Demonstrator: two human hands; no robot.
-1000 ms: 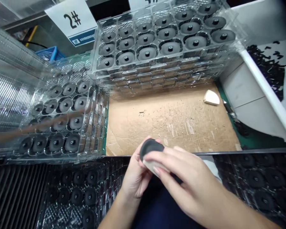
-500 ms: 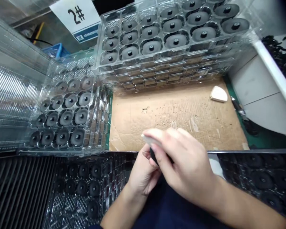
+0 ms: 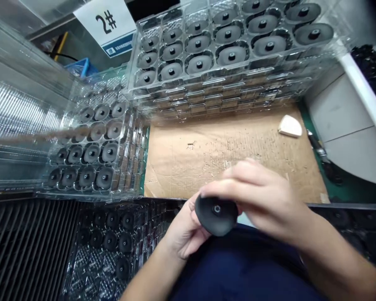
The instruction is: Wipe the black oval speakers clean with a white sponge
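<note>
Lower centre of frame: left hand (image 3: 186,232) closed on black round part (image 3: 217,219); right hand (image 3: 266,198) blurred at the part's upper edge, its grip indeterminable.

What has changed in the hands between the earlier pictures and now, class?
The black disc has been turned so its hubbed face shows; the pale piece seen earlier in the right hand is now out of sight. The left hand still holds the disc. The white block stays on the cardboard.
</note>
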